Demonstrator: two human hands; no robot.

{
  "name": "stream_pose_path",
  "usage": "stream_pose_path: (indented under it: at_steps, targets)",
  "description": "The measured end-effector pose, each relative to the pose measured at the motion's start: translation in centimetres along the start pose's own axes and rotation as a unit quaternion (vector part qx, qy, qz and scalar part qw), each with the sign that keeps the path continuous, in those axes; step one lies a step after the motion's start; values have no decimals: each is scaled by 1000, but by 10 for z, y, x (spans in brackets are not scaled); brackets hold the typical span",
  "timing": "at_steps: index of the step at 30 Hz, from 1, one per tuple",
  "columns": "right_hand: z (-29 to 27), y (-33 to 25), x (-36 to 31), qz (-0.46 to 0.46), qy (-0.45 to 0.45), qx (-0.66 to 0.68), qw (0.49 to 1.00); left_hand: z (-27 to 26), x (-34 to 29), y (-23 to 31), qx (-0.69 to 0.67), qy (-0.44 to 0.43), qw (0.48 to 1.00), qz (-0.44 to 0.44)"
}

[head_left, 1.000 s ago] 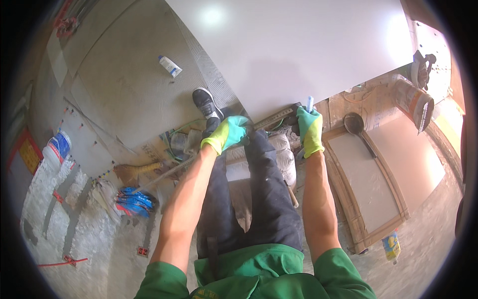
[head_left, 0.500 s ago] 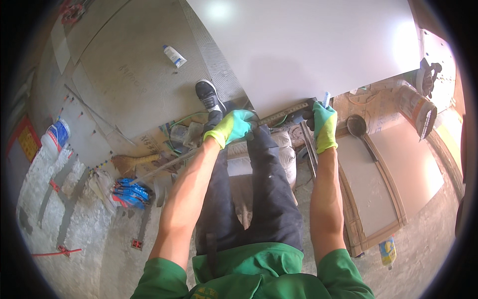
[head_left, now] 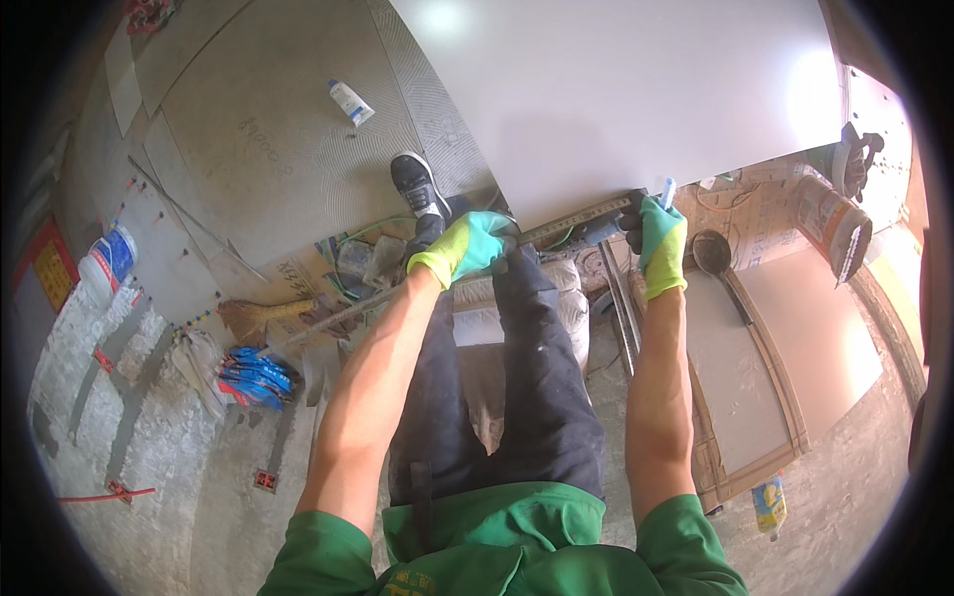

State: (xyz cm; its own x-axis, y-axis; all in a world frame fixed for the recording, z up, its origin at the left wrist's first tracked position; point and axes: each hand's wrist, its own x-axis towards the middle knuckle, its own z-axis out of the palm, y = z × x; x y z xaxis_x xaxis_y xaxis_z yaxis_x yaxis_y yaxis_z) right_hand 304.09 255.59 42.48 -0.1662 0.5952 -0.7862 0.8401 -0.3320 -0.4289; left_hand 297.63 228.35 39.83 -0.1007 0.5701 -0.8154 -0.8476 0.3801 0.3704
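Both of my hands wear green and yellow gloves with dark fingertips. My left hand [head_left: 471,248] is closed on a marked measuring strip [head_left: 576,218], over my knees. This strip runs along the near edge of a large pale tile [head_left: 616,99]; a long thin length also shows left of that hand, and I cannot tell if it is the same piece. My right hand [head_left: 658,238] is at the strip's right end, by the tile edge, its fingers closed around a whitish-blue marker pen [head_left: 668,193] that sticks up. The dark fingertips partly hide the strip's end.
A white tube [head_left: 351,103] lies on the grey board at left, beyond my shoe. On the right are a ladle [head_left: 712,253], a tipped bucket [head_left: 833,223] and a cardboard-edged panel [head_left: 740,407]. A blue bag [head_left: 254,377] sits at lower left, near a white-and-blue bucket [head_left: 111,260].
My right hand has shifted a little to the right, with the marker pen. More of the measuring strip shows between my hands. My left hand stays almost in place.
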Motion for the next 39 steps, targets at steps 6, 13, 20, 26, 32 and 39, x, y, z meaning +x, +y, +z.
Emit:
stream_pose_path:
  at_steps: [6, 13, 20, 26, 32, 39]
  targets:
    - [-5, -3, 3, -9, -9, -23, 1000, 3, -6, 12, 51, 21, 998, -12]
    - [-5, -5, 2, -8, -23, -14, 1000, 4, -5, 12, 49, 31, 998, -17]
    - [-4, -13, -4, 6, -23, -1, 1000, 0, 0, 5, -6, 8, 1000, -30]
    - [-5, -17, -6, 5, -36, 8, 999, 2, 1, 6, -35, 22, 998, -45]
    - [-6, -18, -6, 9, -36, 5, 999, 2, 2, 4, -67, 15, 997, -38]
    - [-6, -17, -5, 7, -39, 8, 999, 1, 3, 4, -52, 21, 997, -48]
